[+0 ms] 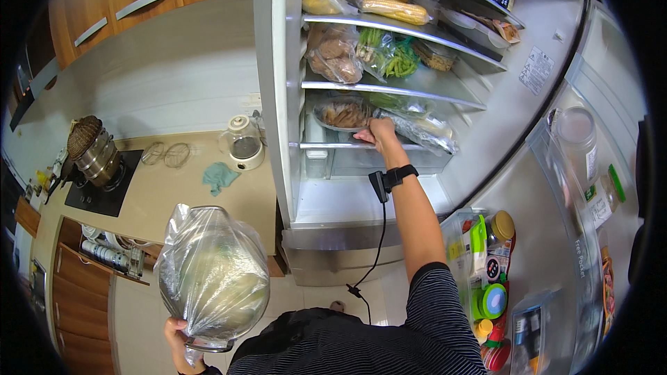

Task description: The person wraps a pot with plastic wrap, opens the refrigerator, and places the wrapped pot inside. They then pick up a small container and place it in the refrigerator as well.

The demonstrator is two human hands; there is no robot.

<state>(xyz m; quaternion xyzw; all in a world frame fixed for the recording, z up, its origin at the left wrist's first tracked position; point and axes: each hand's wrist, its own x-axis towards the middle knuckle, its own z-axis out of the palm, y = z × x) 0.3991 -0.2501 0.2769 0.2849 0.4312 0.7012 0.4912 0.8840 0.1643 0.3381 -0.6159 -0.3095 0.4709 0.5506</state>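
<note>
My left hand (178, 330) grips the near handle of a metal pot (229, 345) to the left of my body. Clear plastic film (216, 265) covers the pot, and pale green contents show blurrily through it. My right hand (380, 133) reaches into the open refrigerator and holds the right rim of a film-covered bowl (341, 114) with brown food. That bowl sits on the lowest glass shelf (338, 146). Just right of the hand lies a long package wrapped in clear plastic (419, 133), with a bag of green vegetables (404, 101) behind it.
Higher shelves hold corn cobs (395, 10) and bagged green vegetables (401, 57). The refrigerator door (552, 208) stands open at right, its racks full of jars. A cable (383, 239) hangs from my right wrist strap. At left are a counter (172, 182), glass kettle (245, 143) and stacked steamer (99, 159).
</note>
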